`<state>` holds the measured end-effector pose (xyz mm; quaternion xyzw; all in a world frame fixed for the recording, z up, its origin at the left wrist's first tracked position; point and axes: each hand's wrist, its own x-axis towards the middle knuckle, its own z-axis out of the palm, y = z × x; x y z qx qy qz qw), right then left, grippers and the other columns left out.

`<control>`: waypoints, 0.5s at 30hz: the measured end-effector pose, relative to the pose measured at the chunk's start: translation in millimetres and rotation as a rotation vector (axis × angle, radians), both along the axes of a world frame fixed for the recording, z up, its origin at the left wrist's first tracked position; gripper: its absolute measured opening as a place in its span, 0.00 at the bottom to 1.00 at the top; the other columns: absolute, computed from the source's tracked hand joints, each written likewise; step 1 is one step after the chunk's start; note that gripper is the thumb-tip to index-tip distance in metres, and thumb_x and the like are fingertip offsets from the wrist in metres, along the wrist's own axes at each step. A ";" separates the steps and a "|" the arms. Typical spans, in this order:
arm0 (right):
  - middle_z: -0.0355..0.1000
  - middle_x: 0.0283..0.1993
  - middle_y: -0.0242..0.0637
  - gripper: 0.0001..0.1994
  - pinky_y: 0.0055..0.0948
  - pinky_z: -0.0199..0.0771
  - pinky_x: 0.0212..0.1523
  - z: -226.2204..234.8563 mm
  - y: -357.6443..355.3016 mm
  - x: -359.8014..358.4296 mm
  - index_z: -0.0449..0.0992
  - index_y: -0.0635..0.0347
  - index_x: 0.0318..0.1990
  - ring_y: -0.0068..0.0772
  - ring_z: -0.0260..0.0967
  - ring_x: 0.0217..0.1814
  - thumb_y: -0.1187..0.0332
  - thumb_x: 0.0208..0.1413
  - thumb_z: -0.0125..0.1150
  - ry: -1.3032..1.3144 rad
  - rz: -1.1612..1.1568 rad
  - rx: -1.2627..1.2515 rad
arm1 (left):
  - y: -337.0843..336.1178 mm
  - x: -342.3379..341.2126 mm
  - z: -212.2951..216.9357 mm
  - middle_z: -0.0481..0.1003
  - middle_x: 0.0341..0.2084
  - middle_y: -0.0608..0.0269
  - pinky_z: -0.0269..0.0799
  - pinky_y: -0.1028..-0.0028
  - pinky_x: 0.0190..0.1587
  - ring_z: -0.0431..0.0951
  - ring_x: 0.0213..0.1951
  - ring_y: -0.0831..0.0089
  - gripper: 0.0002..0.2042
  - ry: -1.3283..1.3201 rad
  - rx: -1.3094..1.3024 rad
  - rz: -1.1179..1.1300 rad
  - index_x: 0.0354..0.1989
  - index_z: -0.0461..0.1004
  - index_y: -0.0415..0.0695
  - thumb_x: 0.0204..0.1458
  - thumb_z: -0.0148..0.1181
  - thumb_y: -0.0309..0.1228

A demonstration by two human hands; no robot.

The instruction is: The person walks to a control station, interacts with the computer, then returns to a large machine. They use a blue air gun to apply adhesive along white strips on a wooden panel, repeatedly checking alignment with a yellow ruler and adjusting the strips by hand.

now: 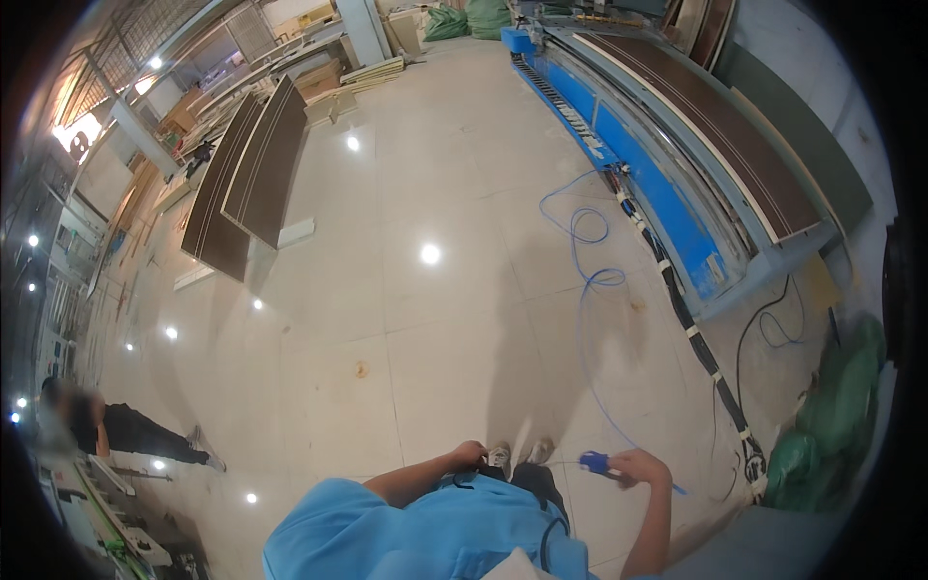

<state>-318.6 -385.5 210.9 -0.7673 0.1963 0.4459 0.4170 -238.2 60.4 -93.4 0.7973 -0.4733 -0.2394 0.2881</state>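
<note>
My right hand (640, 468) is closed around a small blue hand tool that looks like an air blow gun (594, 462), held out at waist height to the right of my feet. A thin blue hose (588, 281) lies looped on the floor and runs from the blue machine toward this hand; a short blue end shows past the wrist. In front of my waist, my left hand (471, 454) has its fingers curled in, close to the dark trousers. What it holds, if anything, is too small to make out.
Ahead on the right stands a long blue machine (667, 208) bearing a brown panel (710, 116). A thick black cable bundle (692, 333) crosses the floor beside it. Green sacks (826, 445) sit at far right. Brown boards (261, 164) stand at left. Another person (145, 430) is at far left.
</note>
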 end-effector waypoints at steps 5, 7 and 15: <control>0.80 0.27 0.36 0.16 0.27 0.78 0.32 -6.9 9.1 -55.6 0.79 0.62 0.38 0.26 0.79 0.29 0.57 0.68 0.59 -0.116 -0.255 0.480 | 39.4 -6.8 -20.0 0.81 0.28 0.53 0.79 0.66 0.30 0.85 0.30 0.63 0.15 0.543 0.437 0.396 0.52 0.77 0.33 0.63 0.57 0.32; 0.80 0.29 0.36 0.14 0.28 0.78 0.29 -28.9 8.8 -77.0 0.78 0.62 0.40 0.27 0.79 0.28 0.57 0.65 0.64 -0.017 -0.168 0.141 | 47.6 -11.8 -13.1 0.82 0.30 0.52 0.79 0.67 0.30 0.84 0.30 0.64 0.16 0.635 0.441 0.649 0.54 0.75 0.34 0.63 0.57 0.32; 0.77 0.33 0.43 0.21 0.39 0.87 0.30 -161.8 35.0 -224.4 0.70 0.62 0.54 0.49 0.84 0.31 0.58 0.63 0.67 -0.090 -0.958 0.310 | 9.1 -49.0 53.6 0.81 0.32 0.57 0.68 0.73 0.23 0.77 0.27 0.72 0.15 0.838 0.402 0.907 0.52 0.74 0.43 0.67 0.58 0.42</control>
